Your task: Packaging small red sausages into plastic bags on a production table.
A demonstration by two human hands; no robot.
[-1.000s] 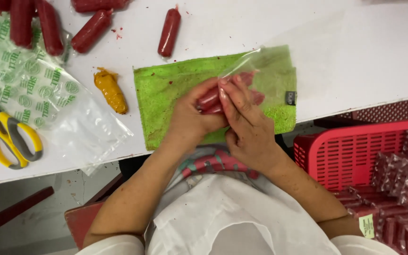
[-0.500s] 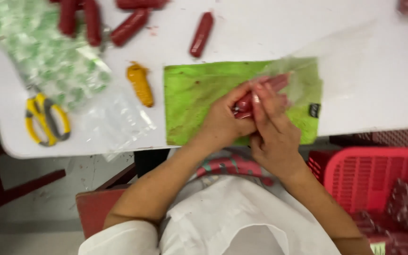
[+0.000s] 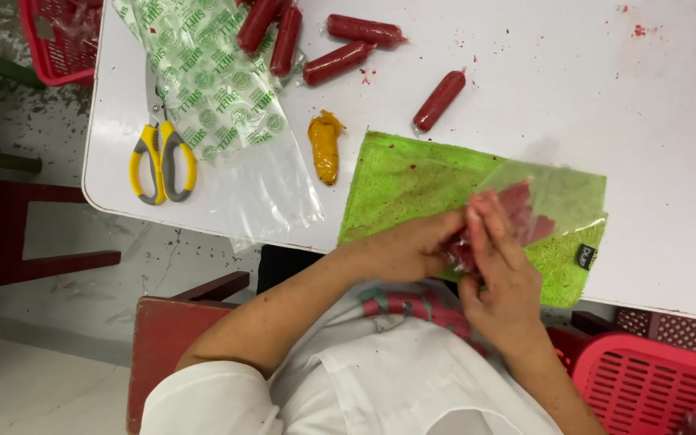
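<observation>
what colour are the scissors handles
Yellow with grey inner loops, on the scissors; head view.

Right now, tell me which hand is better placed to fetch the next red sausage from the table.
Left. The left hand is on the side of the loose red sausage beyond the green cloth. The right hand lies over the clear bag, pinning it.

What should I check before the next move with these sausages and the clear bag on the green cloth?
1. Both hands on the bag: left hand and right hand hold it. Ok.
2. Red sausages inside the clear bag: ok.
3. Bag mouth closed: cannot tell, hands cover it.
4. Bag over the green cloth: ok.
5. Loose sausage apart from the cloth edge: ok.
6. Scissors away from hands: ok.
</observation>
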